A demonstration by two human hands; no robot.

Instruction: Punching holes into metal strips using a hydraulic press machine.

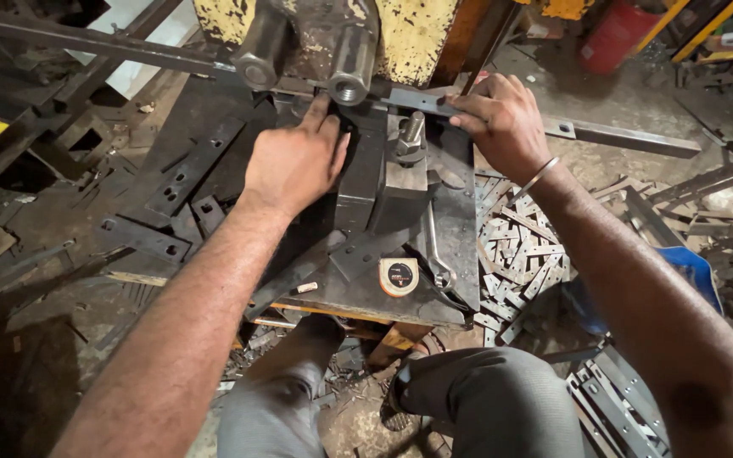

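A long flat steel bar (621, 134) runs across a worn yellow press machine (409, 34) from upper left to right. My right hand (502, 119) grips this bar just right of the press head. Under the head, my left hand (294, 161) lies with its fingers pressed on the bar and the dark tool block (362, 178). A bolt with a nut (411, 136) stands upright on the block between my hands.
On the steel bed plate (460, 246) lie a round orange tape measure (399, 276) and a spanner (436, 254). A heap of short cut steel strips (523, 250) sits at the right. Punched flat bars (193, 165) lie on the left. My knees are below the plate.
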